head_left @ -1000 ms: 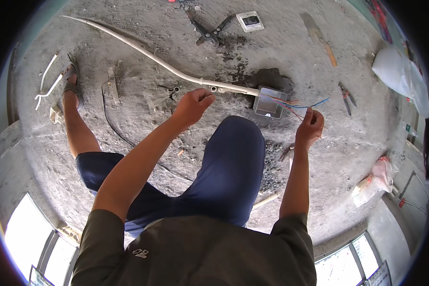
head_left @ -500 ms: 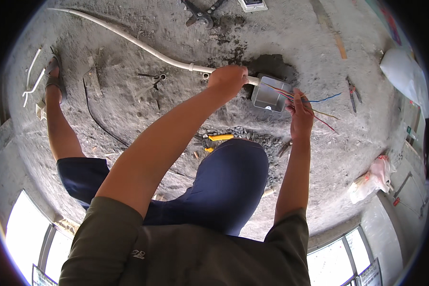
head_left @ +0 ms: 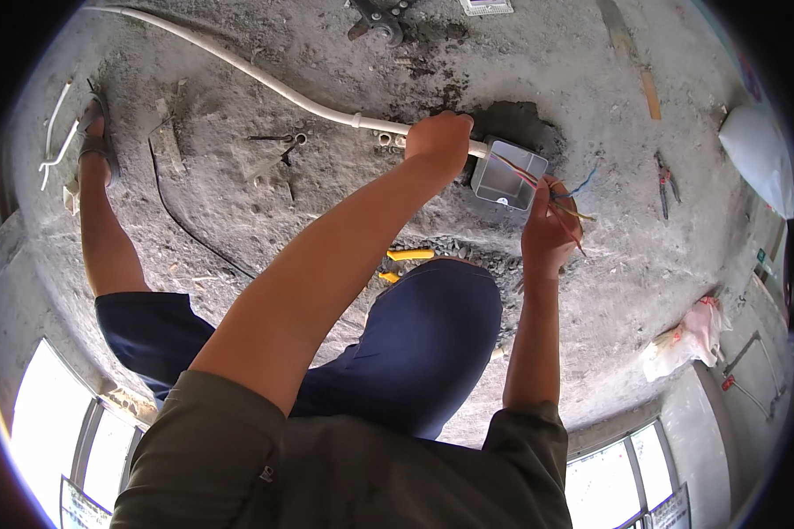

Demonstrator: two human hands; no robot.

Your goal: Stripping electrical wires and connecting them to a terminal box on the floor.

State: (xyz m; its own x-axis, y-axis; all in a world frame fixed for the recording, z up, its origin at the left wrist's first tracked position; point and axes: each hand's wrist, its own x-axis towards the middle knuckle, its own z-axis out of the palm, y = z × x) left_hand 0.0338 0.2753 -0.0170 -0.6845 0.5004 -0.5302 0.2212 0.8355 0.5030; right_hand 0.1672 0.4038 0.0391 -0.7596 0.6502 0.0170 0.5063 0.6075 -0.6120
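My left hand (head_left: 439, 145) is closed around the white conduit pipe (head_left: 304, 101) close to where it meets a grey square junction box (head_left: 510, 169). From the pipe's end, several coloured wires (head_left: 513, 167) run across the open box. My right hand (head_left: 552, 227) grips these wires just past the box's right side. Their loose blue, yellow and red ends stick out beyond my fingers. A dark damp patch (head_left: 538, 123) surrounds the box's far side.
Pliers with red handles (head_left: 664, 185) lie to the right. Yellow-handled tools (head_left: 410, 254) rest by my knee among rubble. A large dark cutter (head_left: 375, 22) is at the far side. White bags (head_left: 754, 154) stand at the right, and a black cable (head_left: 185, 225) lies left.
My right hand has drawn back slightly toward me and closed more tightly on the wires, whose loose ends now bunch nearer the fingers. The left hand still holds the pipe.
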